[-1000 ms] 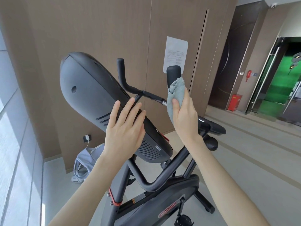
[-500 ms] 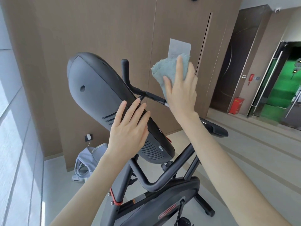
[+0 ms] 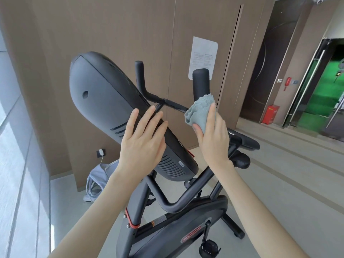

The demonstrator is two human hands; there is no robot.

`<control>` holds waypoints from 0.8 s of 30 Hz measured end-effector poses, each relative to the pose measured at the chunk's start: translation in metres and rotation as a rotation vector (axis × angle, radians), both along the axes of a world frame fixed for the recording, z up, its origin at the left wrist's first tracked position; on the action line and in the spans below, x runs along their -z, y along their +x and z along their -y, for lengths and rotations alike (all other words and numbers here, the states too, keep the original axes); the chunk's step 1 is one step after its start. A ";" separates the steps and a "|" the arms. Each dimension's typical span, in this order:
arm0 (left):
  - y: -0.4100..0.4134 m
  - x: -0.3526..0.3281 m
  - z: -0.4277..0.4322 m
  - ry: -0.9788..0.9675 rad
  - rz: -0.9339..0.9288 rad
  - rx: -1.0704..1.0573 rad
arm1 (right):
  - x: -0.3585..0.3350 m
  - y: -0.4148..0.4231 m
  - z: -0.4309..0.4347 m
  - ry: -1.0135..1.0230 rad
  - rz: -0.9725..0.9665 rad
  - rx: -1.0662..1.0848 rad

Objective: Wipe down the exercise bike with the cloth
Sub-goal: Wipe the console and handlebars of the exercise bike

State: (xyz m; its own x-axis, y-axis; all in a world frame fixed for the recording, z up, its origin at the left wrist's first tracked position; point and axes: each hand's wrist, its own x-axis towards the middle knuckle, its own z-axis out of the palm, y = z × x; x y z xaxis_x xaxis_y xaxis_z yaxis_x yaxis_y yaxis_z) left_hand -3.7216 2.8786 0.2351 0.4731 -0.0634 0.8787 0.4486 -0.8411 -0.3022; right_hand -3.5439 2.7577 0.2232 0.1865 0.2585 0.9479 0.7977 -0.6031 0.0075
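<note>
Head view — right hand [image 3: 214, 140] raised, gripping cloth [image 3: 200, 111].

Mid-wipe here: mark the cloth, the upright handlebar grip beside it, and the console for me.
cloth [image 3: 199, 113]: head view, on its bunched grey middle.
handlebar grip [image 3: 201, 82]: head view, midway up the upright black end.
console [image 3: 104, 107]: head view, on the bare rear shell.

Panelled wall [image 3: 130, 25] is carrying a notice [image 3: 203, 53] | daylight is streaming through left window [image 3: 11, 164] | grey bag [image 3: 96, 181] is lying on floor [image 3: 288, 183]
</note>
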 end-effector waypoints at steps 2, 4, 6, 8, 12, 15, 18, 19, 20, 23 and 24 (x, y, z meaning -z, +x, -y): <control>0.000 0.000 0.000 -0.001 0.003 0.003 | 0.003 0.003 0.011 -0.070 0.011 -0.056; 0.001 0.000 -0.001 0.004 0.004 -0.002 | -0.001 -0.001 0.018 -0.072 -0.045 -0.143; 0.002 0.000 -0.001 0.006 0.002 -0.004 | -0.011 -0.010 0.022 0.044 -0.133 -0.250; 0.002 0.000 -0.002 0.007 0.005 -0.003 | -0.031 -0.019 0.020 0.191 -0.166 -0.339; 0.002 0.000 -0.002 0.007 0.007 -0.001 | -0.088 -0.022 -0.003 0.293 -0.115 -0.302; 0.002 0.000 -0.002 0.008 0.010 -0.004 | -0.110 -0.016 -0.025 0.157 -0.183 -0.326; 0.003 0.001 -0.003 0.009 0.012 0.000 | -0.107 -0.010 -0.031 0.184 -0.322 -0.447; 0.003 0.001 -0.003 0.011 0.014 -0.001 | -0.103 -0.009 -0.032 0.215 -0.356 -0.458; 0.004 0.001 -0.003 0.010 0.019 -0.002 | -0.098 -0.008 -0.032 0.235 -0.390 -0.458; 0.006 0.003 -0.003 0.007 0.040 0.002 | -0.078 -0.007 -0.026 0.227 -0.441 -0.440; 0.006 0.004 -0.003 0.006 0.044 0.003 | -0.069 -0.006 -0.022 0.210 -0.439 -0.439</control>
